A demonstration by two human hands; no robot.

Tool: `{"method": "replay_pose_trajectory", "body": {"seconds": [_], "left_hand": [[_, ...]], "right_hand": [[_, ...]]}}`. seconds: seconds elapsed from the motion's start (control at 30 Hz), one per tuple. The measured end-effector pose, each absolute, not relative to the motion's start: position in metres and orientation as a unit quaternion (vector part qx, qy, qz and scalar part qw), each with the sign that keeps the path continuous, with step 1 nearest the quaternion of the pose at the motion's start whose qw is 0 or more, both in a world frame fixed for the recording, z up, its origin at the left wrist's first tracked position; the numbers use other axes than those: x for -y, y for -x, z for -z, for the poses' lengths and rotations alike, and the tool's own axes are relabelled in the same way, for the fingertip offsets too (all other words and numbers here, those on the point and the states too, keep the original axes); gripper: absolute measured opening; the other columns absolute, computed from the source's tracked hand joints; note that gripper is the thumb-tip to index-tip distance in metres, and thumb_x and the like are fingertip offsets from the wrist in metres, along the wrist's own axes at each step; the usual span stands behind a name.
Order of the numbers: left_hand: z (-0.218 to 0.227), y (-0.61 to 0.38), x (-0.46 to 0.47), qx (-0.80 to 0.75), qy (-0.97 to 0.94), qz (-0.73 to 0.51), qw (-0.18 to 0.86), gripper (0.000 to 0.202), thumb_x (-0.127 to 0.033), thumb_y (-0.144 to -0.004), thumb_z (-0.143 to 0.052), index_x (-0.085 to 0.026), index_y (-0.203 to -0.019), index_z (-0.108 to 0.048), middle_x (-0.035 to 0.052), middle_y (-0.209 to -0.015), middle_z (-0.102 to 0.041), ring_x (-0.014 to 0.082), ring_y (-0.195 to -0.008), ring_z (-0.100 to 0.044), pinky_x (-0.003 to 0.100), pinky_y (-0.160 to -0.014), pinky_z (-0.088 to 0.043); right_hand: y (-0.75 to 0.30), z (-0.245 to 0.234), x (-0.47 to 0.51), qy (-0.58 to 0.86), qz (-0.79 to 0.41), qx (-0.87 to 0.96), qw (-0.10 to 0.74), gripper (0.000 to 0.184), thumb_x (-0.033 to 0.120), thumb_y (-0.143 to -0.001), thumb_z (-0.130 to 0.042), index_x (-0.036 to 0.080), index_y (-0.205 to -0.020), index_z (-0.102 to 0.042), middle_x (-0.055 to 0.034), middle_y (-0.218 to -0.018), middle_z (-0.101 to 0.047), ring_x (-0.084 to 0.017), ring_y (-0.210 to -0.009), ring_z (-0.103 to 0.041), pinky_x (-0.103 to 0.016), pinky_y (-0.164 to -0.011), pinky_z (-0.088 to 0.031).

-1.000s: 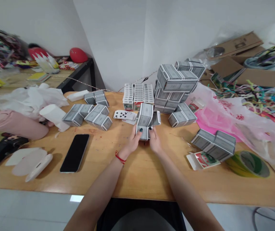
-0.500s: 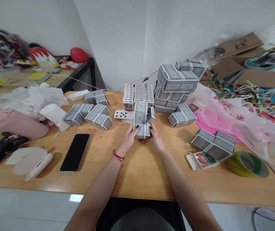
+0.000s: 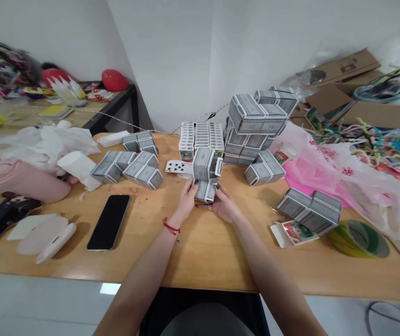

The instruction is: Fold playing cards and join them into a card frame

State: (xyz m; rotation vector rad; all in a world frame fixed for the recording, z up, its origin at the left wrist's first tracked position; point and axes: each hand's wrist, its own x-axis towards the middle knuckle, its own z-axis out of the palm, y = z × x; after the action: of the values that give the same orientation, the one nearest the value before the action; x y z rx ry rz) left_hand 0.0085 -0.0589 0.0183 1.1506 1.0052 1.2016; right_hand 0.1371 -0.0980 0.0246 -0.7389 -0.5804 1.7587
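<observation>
Between my hands is a block folded from playing cards (image 3: 203, 164), with patterned grey backs outward and a flap sticking out on its right. My left hand (image 3: 187, 198) grips its lower left side, thumb on the front. My right hand (image 3: 225, 204) closes on the lower right side, with some fingers hidden beneath. Just behind it, loose playing cards (image 3: 176, 166) lie face up, a spade card on top. Rows of white card boxes (image 3: 202, 133) stand behind those. Similar folded card blocks (image 3: 143, 170) sit to the left, and a tall stack of them (image 3: 256, 121) rises at the back right.
On the left lie a black phone (image 3: 109, 221), a pink roll (image 3: 25, 181) and a white roll (image 3: 77, 168). To the right are another card block (image 3: 310, 209), an opened card box (image 3: 296, 232), yellow-green tape (image 3: 361, 239) and a pink plastic bag (image 3: 329, 161).
The held card block has tipped, so its top face shows more and its front looks shorter. My right hand has shifted slightly lower around it.
</observation>
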Motion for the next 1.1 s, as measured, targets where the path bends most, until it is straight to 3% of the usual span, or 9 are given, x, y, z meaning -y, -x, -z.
{"method": "replay_pose_trajectory", "body": {"seconds": [0.33, 0.63, 0.7, 0.83, 0.93, 1.1], "left_hand": [[-0.018, -0.009, 0.06, -0.409, -0.5, -0.504, 0.574, 0.041, -0.033, -0.078, -0.05, -0.019, -0.117, -0.049, 0.006, -0.123, -0.051, 0.0203, -0.111, -0.048, 0.033, -0.094, -0.039], [-0.027, -0.006, 0.061, -0.364, -0.518, -0.494, 0.596, 0.044, -0.027, -0.073, -0.056, -0.02, -0.116, -0.05, 0.0053, -0.121, -0.053, 0.0197, -0.11, -0.048, 0.032, -0.094, -0.038], [-0.028, -0.004, 0.06, -0.371, -0.512, -0.497, 0.595, 0.043, -0.028, -0.073, -0.057, -0.019, -0.114, -0.052, 0.0055, -0.119, -0.055, 0.0198, -0.11, -0.049, 0.032, -0.095, -0.037], [-0.022, -0.002, 0.055, -0.416, -0.471, -0.516, 0.582, 0.041, -0.03, -0.072, -0.056, -0.017, -0.111, -0.055, 0.0063, -0.116, -0.057, 0.0207, -0.11, -0.049, 0.033, -0.093, -0.038], [-0.017, -0.001, 0.052, -0.426, -0.456, -0.527, 0.577, 0.039, -0.03, -0.072, -0.056, -0.018, -0.109, -0.056, 0.0063, -0.117, -0.056, 0.0206, -0.11, -0.049, 0.032, -0.093, -0.038], [-0.016, 0.001, 0.049, -0.426, -0.47, -0.536, 0.557, 0.036, -0.029, -0.073, -0.054, -0.018, -0.107, -0.057, 0.0065, -0.118, -0.056, 0.0202, -0.11, -0.049, 0.033, -0.094, -0.037]], "right_hand": [[-0.136, -0.018, 0.097, 0.297, -0.74, 0.248, 0.551, 0.036, 0.037, -0.073, -0.059, 0.024, -0.105, -0.048, -0.0073, -0.112, -0.059, -0.024, -0.1, -0.057, -0.05, -0.077, -0.049], [-0.133, -0.017, 0.094, 0.339, -0.722, 0.245, 0.551, 0.04, 0.044, -0.077, -0.052, 0.023, -0.111, -0.046, -0.0081, -0.108, -0.06, -0.023, -0.091, -0.061, -0.047, -0.073, -0.053], [-0.134, -0.017, 0.095, 0.344, -0.718, 0.253, 0.55, 0.048, 0.045, -0.077, -0.051, 0.026, -0.12, -0.04, -0.0069, -0.111, -0.059, -0.022, -0.089, -0.062, -0.046, -0.071, -0.053], [-0.14, -0.02, 0.099, 0.343, -0.719, 0.308, 0.519, 0.077, 0.039, -0.072, -0.06, 0.041, -0.132, -0.013, -0.0007, -0.111, -0.058, -0.017, -0.081, -0.064, -0.043, -0.066, -0.056], [-0.143, -0.022, 0.101, 0.37, -0.695, 0.365, 0.498, 0.091, 0.033, -0.068, -0.065, 0.042, -0.133, -0.003, 0.001, -0.103, -0.061, -0.016, -0.076, -0.064, -0.037, -0.064, -0.057], [-0.145, -0.014, 0.099, 0.474, -0.564, 0.452, 0.503, 0.079, 0.036, -0.067, -0.064, 0.032, -0.134, -0.022, -0.0016, -0.093, -0.065, -0.016, -0.067, -0.065, -0.029, -0.054, -0.056]]}}
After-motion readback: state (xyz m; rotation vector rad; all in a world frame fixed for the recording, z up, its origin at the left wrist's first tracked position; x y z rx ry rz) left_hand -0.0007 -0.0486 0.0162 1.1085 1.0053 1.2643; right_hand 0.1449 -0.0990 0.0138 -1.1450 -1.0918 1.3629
